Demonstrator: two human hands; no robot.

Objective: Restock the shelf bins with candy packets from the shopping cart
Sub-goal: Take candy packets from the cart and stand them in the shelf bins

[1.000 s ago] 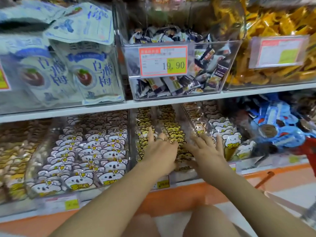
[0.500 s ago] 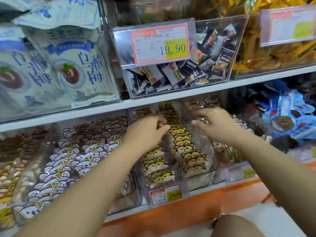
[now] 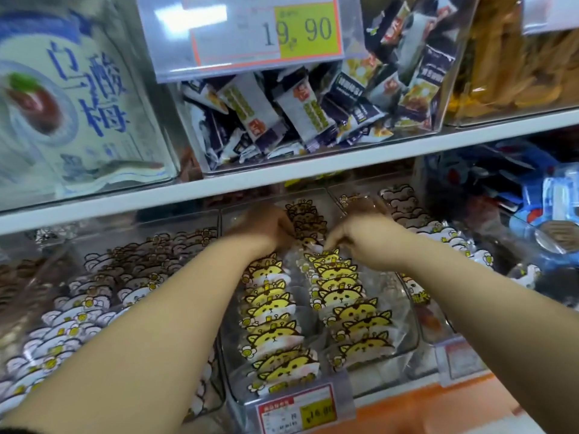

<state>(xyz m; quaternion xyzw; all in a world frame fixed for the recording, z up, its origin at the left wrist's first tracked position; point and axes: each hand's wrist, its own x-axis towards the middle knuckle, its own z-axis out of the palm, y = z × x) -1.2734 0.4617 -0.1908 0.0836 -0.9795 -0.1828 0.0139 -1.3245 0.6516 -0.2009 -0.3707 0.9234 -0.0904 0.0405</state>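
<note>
Head camera, looking down our own forearms: at the front of the clear plastic shelf bin (image 3: 407, 333) hangs a red-and-yellow price label (image 3: 296, 410). Behind it, two rows of yellow cat-face candy packets (image 3: 275, 311) stand on edge, filed front to back. Deep in that bin, under the white shelf board (image 3: 282, 180), our left hand (image 3: 266, 227) and right hand (image 3: 360, 234) meet at the back of the rows, fingers curled down toward the rearmost packets. Blur keeps us from telling whether either hand pinches a packet or only presses the stack. The step, we judge, is squaring up the rows. Done well, we push evenly from both sides and keep the faces upright and forward. The shopping cart is out of view. Just left sits a bin of white bear-face packets (image 3: 109, 277); to the right lie blue wrapped sweets (image 3: 548, 198). The board overhead leaves our knuckles little clearance. Above it, an upper clear bin of purple-and-white sachets (image 3: 297, 114) carries a 19.90 price tag (image 3: 266, 29).
</note>
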